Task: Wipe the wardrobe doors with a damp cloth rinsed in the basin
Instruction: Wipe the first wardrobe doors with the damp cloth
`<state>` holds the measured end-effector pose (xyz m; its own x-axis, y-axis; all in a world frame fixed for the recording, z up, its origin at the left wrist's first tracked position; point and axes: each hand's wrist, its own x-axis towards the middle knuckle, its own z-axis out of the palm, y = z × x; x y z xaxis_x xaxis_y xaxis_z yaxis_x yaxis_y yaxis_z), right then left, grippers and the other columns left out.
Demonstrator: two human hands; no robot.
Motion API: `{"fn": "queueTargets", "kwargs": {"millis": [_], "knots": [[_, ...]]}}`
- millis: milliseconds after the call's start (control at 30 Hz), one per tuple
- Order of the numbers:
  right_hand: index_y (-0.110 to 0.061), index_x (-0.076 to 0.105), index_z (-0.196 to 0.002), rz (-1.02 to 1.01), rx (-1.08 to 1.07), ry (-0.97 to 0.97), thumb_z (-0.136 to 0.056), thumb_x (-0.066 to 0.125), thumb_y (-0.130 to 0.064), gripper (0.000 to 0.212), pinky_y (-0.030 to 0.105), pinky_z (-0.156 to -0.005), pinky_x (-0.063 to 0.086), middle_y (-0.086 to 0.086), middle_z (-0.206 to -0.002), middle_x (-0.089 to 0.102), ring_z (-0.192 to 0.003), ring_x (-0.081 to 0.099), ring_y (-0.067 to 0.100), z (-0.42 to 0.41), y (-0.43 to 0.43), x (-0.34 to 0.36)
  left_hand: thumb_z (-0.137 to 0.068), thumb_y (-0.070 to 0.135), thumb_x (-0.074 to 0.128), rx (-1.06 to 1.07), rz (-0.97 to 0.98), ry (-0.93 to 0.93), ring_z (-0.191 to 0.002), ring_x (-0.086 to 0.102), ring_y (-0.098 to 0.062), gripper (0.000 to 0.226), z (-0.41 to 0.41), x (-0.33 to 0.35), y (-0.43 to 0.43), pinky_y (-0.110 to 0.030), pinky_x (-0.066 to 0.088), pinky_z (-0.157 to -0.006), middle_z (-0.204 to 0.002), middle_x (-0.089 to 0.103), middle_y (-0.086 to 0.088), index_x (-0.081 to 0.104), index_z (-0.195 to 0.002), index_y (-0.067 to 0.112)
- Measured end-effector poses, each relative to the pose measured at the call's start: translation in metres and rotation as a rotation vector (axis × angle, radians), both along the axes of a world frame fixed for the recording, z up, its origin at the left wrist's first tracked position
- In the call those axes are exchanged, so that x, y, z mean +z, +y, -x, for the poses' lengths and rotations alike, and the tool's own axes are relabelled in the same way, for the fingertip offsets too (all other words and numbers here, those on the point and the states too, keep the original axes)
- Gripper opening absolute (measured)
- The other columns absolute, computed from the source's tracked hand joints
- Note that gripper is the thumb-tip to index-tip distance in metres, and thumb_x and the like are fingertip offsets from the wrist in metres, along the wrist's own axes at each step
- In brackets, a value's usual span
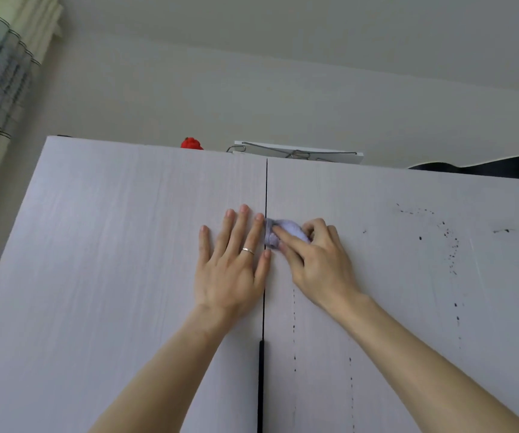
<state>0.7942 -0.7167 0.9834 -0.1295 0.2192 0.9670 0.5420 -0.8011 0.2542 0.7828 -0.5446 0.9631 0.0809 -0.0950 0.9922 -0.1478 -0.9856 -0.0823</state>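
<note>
Pressed bunched cloth [286, 233], gripped in curled fingers [290, 242] of right hand [322, 264], on right door [408, 307] by centre gap [266, 189]; laid left hand [231, 270] flat, empty, on left door [111, 260]; dark specks [451, 254] apparently not yet wiped.

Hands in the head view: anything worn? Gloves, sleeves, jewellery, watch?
No gloves: the left hand and right hand are both bare. The left hand wears a thin silver-coloured ring on one finger; no ring shows on the right hand. The left forearm and right forearm are bare to the frame edge, with no sleeves, watch or bracelet in view.
</note>
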Motion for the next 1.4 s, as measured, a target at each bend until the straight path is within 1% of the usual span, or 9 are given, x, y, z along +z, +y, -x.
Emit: {"fn": "queueTargets", "kwargs": {"millis": [233,467,600,667,767,900,1133,1233,1400], "knots": [[-0.038,0.06,-0.134,-0.27,-0.029,0.075,-0.103,0.046,-0.04,0.034,0.043,-0.092,0.046,0.008,-0.111,0.044,-0.102,0.04,0.032,0.004,0.01,0.097,-0.102,0.048,0.027,0.02,0.001,-0.026,-0.155,0.015,-0.02,0.061,-0.002,-0.002,-0.001,-0.052,0.007,-0.12,-0.167,0.018,0.001,0.026,-0.159,0.026],[-0.037,0.065,-0.129,-0.003,0.017,-0.016,-0.096,0.059,-0.031,0.034,0.034,-0.063,0.046,0.006,-0.096,0.048,-0.083,0.049,0.031,-0.008,-0.041,0.019,-0.104,0.049,0.025,0.024,0.003,0.0,-0.154,0.015,-0.021,0.06,-0.001,-0.002,-0.001,-0.054,0.009,-0.12,-0.167,0.019,0.001,0.025,-0.159,0.027],[-0.031,0.064,-0.132,-0.554,-0.018,0.073,-0.1,0.057,-0.029,0.033,0.041,-0.086,0.046,0.015,-0.105,0.047,-0.095,0.054,0.043,-0.025,-0.145,0.053,-0.103,0.038,0.019,0.031,-0.009,0.085,-0.155,0.008,-0.019,0.057,0.001,-0.008,-0.015,-0.061,0.008,-0.12,-0.169,0.009,0.006,0.016,-0.16,0.036],[-0.025,0.068,-0.128,-0.69,0.002,0.11,-0.101,0.054,-0.03,0.031,0.041,-0.087,0.044,0.023,-0.11,0.05,-0.096,0.054,0.045,-0.029,-0.152,0.052,-0.101,0.036,0.013,0.028,-0.008,0.127,-0.155,-0.004,-0.015,0.06,0.001,-0.008,-0.022,-0.062,-0.002,-0.12,-0.168,-0.004,0.014,0.002,-0.16,0.04],[-0.02,0.073,-0.118,-0.461,0.077,0.02,-0.092,0.058,-0.022,0.03,0.039,-0.072,0.048,0.02,-0.095,0.053,-0.081,0.057,0.039,-0.027,-0.106,0.019,-0.098,0.035,0.008,0.014,0.086,0.137,-0.154,-0.014,-0.013,0.063,0.001,-0.01,-0.037,-0.061,-0.009,-0.12,-0.165,-0.014,0.018,-0.003,-0.16,0.038],[-0.03,0.065,-0.13,-0.053,0.04,-0.018,-0.095,0.061,-0.026,0.036,0.033,-0.061,0.046,0.008,-0.099,0.051,-0.082,0.048,0.029,-0.02,-0.088,-0.008,-0.1,0.03,0.015,-0.021,0.236,0.166,-0.155,-0.011,-0.019,0.06,0.009,-0.006,-0.067,-0.063,-0.003,-0.119,-0.169,-0.006,0.01,0.009,-0.16,0.03],[-0.034,0.059,-0.138,-0.54,-0.004,0.066,-0.1,0.056,-0.028,0.038,0.04,-0.079,0.048,0.015,-0.11,0.047,-0.098,0.047,0.035,-0.028,-0.15,0.042,-0.102,0.049,0.017,-0.063,0.191,0.208,-0.153,-0.02,-0.012,0.06,0.025,-0.012,-0.094,-0.054,-0.01,-0.122,-0.165,-0.024,0.013,-0.004,-0.159,0.041],[-0.03,0.062,-0.135,-0.389,0.021,0.006,-0.095,0.065,-0.021,0.041,0.04,-0.067,0.05,0.015,-0.103,0.05,-0.088,0.05,0.035,-0.025,-0.143,-0.004,-0.093,0.059,0.008,-0.012,0.083,0.217,-0.152,-0.023,-0.013,0.07,0.026,-0.005,-0.116,-0.05,-0.017,-0.12,-0.164,-0.026,0.012,-0.006,-0.159,0.04],[-0.028,0.063,-0.13,-0.123,-0.132,-0.018,-0.093,0.067,-0.022,0.038,0.037,-0.059,0.05,0.006,-0.128,0.051,-0.092,0.05,0.034,-0.025,-0.186,-0.041,-0.094,0.068,0.012,0.02,-0.036,0.268,-0.152,-0.024,-0.021,0.076,0.019,0.017,-0.169,-0.048,-0.013,-0.122,-0.165,-0.026,0.006,-0.008,-0.16,0.035]]}}
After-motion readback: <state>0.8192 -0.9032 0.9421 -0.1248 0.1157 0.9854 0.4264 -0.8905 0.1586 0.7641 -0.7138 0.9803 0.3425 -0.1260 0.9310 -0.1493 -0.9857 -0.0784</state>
